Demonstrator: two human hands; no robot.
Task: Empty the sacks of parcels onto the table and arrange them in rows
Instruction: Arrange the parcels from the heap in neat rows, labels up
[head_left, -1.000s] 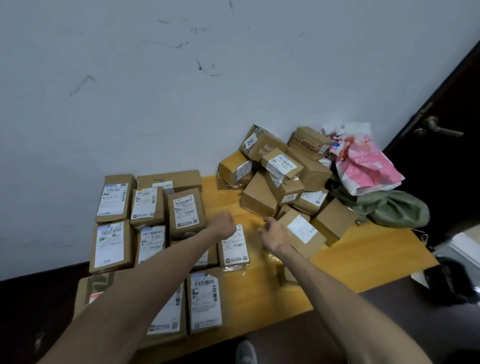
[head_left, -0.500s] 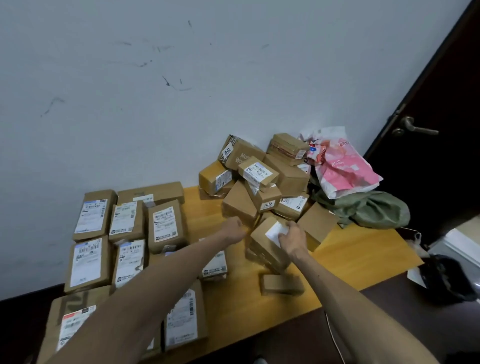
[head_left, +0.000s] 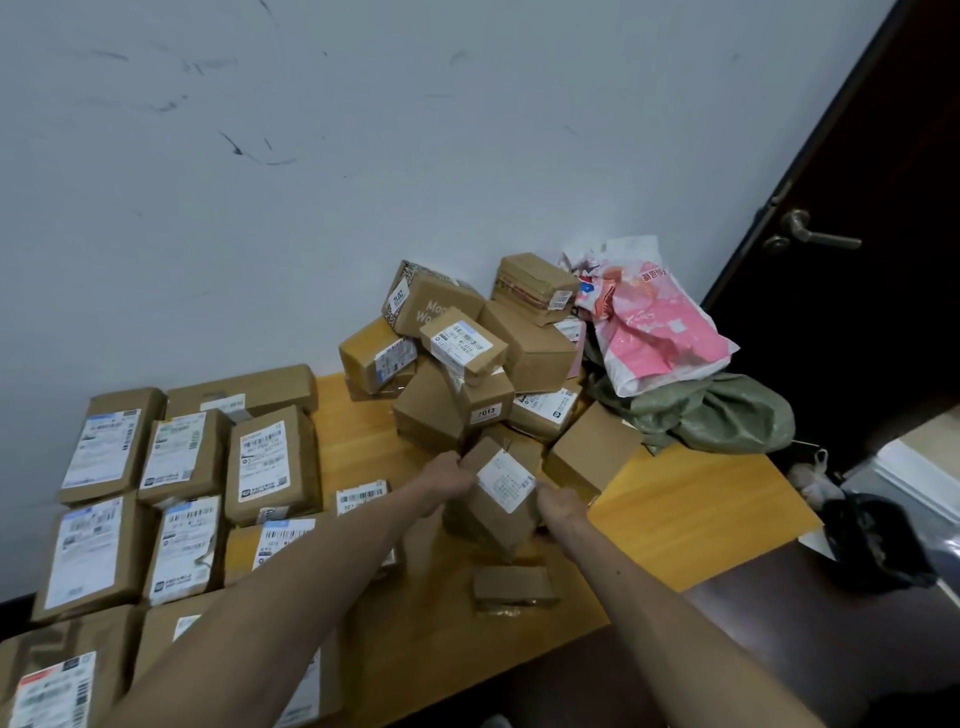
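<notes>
Head view: both hands grip one tilted cardboard parcel (head_left: 501, 501) with a white label, the left hand (head_left: 449, 480) curled on its upper-left edge and the right hand (head_left: 560, 506) on its lower-right. It sits at the front of the parcel pile (head_left: 467, 374) on the wooden table (head_left: 691, 514), with the rows of labelled parcels (head_left: 182, 493) to its left and a green sack (head_left: 722, 415) to its right.

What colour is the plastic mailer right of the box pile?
The plastic mailer is pink and white, seen in head view.

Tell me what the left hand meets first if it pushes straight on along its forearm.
The labelled box that the left hand grips; beyond that, probably the parcel pile, though depth is unclear.
</notes>
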